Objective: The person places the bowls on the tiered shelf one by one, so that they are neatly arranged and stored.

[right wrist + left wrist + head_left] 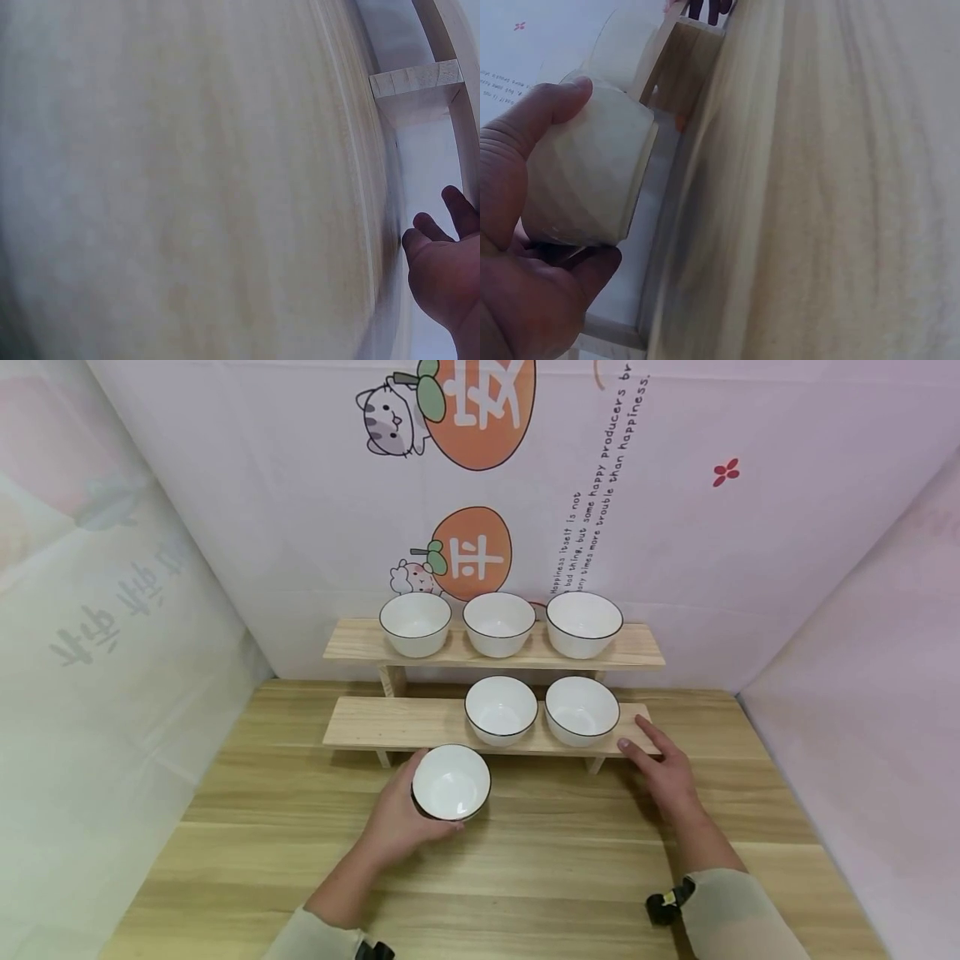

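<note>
One white bowl [451,782] sits gripped in my left hand [397,822], just before the lower shelf [390,724]. My right hand [667,772] lies flat and relaxed, seemingly touching that shelf's end.

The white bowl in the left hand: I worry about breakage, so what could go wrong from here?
1. The left hand holds the white black-rimmed ceramic bowl tilted, by its side; it might slip onto the wooden table.
2. It is close to the lower wooden shelf edge and the neighbouring white bowl; a knock could chip either.
3. The right hand rests at the shelf's end and could jostle it.
</note>
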Demonstrator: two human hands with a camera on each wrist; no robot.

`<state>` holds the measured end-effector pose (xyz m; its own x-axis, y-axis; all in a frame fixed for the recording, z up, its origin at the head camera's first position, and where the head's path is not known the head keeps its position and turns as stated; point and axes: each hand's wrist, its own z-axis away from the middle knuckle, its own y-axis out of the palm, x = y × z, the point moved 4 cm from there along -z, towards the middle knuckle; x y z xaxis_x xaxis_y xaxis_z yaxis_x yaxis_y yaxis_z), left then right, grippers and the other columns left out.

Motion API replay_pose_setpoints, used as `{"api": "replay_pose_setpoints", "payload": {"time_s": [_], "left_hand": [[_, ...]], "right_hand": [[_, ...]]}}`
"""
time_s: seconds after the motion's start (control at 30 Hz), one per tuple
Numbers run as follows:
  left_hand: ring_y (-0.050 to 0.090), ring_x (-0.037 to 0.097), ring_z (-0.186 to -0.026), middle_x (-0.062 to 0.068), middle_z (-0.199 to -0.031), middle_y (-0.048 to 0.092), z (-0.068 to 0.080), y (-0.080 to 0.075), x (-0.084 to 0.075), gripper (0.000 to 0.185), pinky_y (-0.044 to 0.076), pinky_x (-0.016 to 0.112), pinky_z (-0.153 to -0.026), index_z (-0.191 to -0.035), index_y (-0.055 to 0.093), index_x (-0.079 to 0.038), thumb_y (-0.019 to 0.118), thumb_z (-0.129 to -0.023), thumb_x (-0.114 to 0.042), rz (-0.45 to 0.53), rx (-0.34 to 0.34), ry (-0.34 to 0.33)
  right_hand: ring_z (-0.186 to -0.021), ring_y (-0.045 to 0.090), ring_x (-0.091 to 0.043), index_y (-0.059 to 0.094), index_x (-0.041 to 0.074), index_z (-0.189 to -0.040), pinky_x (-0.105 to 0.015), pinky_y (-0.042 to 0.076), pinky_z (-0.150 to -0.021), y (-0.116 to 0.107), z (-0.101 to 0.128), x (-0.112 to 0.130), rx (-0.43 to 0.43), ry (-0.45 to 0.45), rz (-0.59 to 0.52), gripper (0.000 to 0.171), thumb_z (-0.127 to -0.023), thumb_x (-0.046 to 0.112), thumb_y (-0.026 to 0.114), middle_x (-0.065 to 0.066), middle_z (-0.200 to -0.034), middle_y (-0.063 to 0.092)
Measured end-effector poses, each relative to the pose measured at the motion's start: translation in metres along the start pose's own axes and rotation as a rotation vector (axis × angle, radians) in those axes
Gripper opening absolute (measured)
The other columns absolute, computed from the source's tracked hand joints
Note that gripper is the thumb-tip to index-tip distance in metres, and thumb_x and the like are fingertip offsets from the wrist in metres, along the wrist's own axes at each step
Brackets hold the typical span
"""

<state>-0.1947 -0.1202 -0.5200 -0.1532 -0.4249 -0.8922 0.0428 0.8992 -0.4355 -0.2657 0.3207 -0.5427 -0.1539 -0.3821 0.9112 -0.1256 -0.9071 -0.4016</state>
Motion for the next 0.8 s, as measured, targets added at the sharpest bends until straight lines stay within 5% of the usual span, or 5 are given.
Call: {"api": "replay_pose_setpoints", "payload": {"time_s": [0.8], "left_hand": [[0.046,0.034,-0.141,0.01,-0.159,0.042,-0.017,-0.035,-0.024,0.128,0.04,0.058,-0.114,-0.162,0.034,-0.014,0.104,-0.057,-0.039,-0.029,-0.062,-0.033]], "right_hand": [[-0.158,0.012,-0.035,0.036,0.035,-0.162,-0.059,0.018,-0.124,0.0,0.0,0.0,0.004,-0.002,0.007,0.081,-0.093,0.058,0.072,-0.003,-0.172,0.021]]}}
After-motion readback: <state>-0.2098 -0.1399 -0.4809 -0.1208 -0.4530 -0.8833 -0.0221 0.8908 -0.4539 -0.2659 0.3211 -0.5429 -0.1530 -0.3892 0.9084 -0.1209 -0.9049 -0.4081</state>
